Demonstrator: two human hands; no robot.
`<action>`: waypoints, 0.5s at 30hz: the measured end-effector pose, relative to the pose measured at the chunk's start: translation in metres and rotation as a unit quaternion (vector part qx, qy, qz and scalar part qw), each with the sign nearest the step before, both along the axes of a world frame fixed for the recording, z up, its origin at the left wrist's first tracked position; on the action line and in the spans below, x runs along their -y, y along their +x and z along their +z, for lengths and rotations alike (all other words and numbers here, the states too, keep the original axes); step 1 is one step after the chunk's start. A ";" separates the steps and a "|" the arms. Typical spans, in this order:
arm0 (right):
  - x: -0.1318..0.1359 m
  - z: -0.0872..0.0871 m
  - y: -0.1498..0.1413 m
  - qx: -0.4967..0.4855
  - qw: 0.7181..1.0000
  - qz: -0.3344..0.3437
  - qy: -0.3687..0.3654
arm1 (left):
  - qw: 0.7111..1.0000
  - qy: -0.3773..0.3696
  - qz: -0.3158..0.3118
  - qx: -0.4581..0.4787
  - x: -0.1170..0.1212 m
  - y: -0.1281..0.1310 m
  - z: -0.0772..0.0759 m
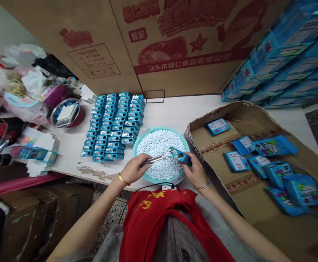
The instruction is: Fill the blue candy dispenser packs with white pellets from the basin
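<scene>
Small blue rectangular tin (180, 157) pinched narrow between thumb and fingers of the right hand (195, 170), held above a round teal plastic basin (161, 130) heaped with small pale blue-white candies (159, 153). Slim silver metal tongs (153, 160) gripped closely in the curled fingers of the left hand (132, 169), tip at the tin's end. Beyond, tight rows of matching blue tins (112, 123) on a worn white tabletop (66, 153); to the right, blue cardboard packets (276, 174) scattered on a flattened brown carton (210, 174).
</scene>
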State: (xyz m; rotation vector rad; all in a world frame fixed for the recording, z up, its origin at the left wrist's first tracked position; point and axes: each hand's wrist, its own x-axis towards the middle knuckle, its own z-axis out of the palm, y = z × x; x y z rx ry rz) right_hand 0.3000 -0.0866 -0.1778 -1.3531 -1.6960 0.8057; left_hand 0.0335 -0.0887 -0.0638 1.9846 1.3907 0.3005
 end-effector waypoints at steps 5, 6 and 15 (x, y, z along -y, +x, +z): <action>0.003 0.005 -0.012 0.002 0.999 0.049 0.016 | 0.962 0.050 -0.107 -0.246 -0.007 0.043 0.055; 0.004 0.006 -0.014 0.001 0.998 0.057 0.019 | 0.948 0.060 -0.118 -0.289 -0.007 0.049 0.063; 0.017 0.004 -0.031 -0.076 0.991 0.108 -0.002 | 0.977 0.052 -0.054 -0.198 0.004 0.026 0.074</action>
